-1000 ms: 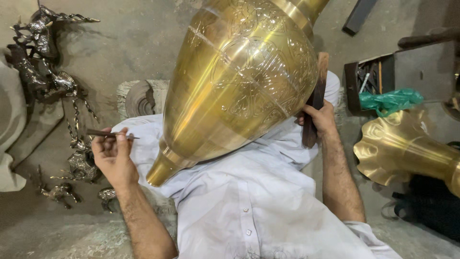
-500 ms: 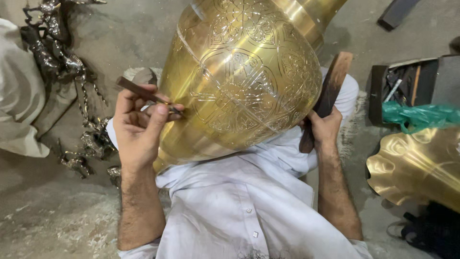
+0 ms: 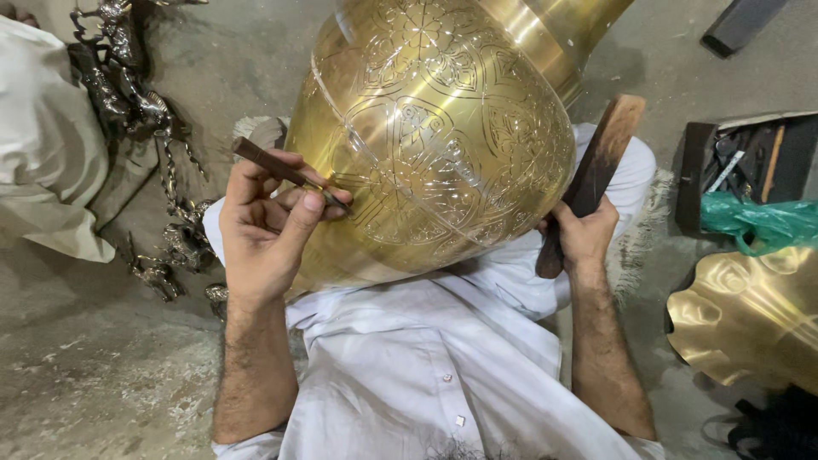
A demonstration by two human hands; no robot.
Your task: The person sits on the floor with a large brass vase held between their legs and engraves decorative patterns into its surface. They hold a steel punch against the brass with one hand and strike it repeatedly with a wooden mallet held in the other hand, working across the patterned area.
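Observation:
A large engraved brass vase (image 3: pixel 443 136) rests tilted on my lap, over my white garment (image 3: pixel 426 375). My left hand (image 3: pixel 264 230) grips a thin dark chisel (image 3: pixel 285 173), its tip touching the vase's engraved left side. My right hand (image 3: pixel 584 234) grips a wooden mallet (image 3: pixel 596 170) held upright beside the vase's right flank, apart from the chisel.
Dark metal animal figurines (image 3: pixel 136 111) lie on the concrete floor at left, next to a pale cloth (image 3: pixel 47 162). At right stand an open tool box (image 3: pixel 750 162), a green plastic bag (image 3: pixel 758 226) and another scalloped brass piece (image 3: pixel 750 315).
My left hand has risen from beside my lap and brought the chisel onto the vase. The view has closed in on the vase; the right hand keeps the mallet.

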